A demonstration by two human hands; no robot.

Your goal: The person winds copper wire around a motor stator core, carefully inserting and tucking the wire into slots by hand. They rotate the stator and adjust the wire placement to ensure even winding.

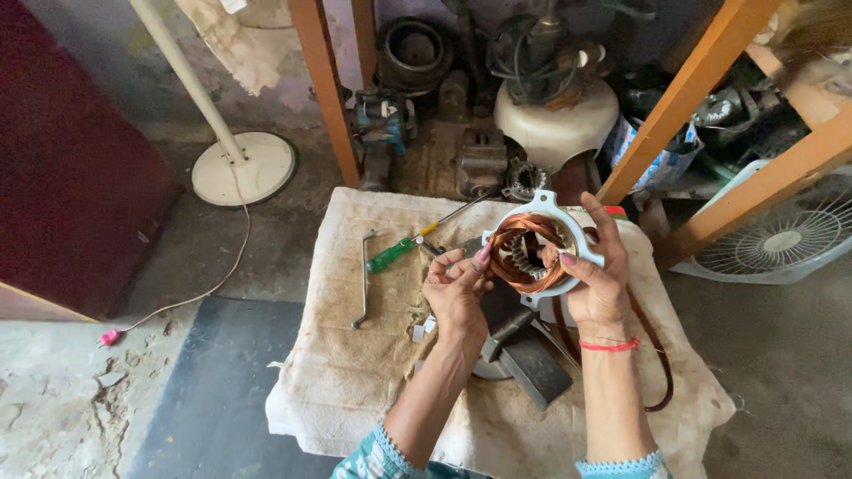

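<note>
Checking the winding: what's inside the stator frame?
Inside the white stator frame sit copper coils around a toothed steel core. The right hand and left hand cover the lower and side coils.

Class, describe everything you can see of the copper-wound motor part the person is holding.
The motor stator is a ring of toothed grey metal, wound with shiny copper wire and set in a white frame with projecting lugs. It is held up above the cloth-covered table, its open centre facing the camera. The right hand grips its right rim; the left hand touches the winding on its left side with its fingertips.
</note>
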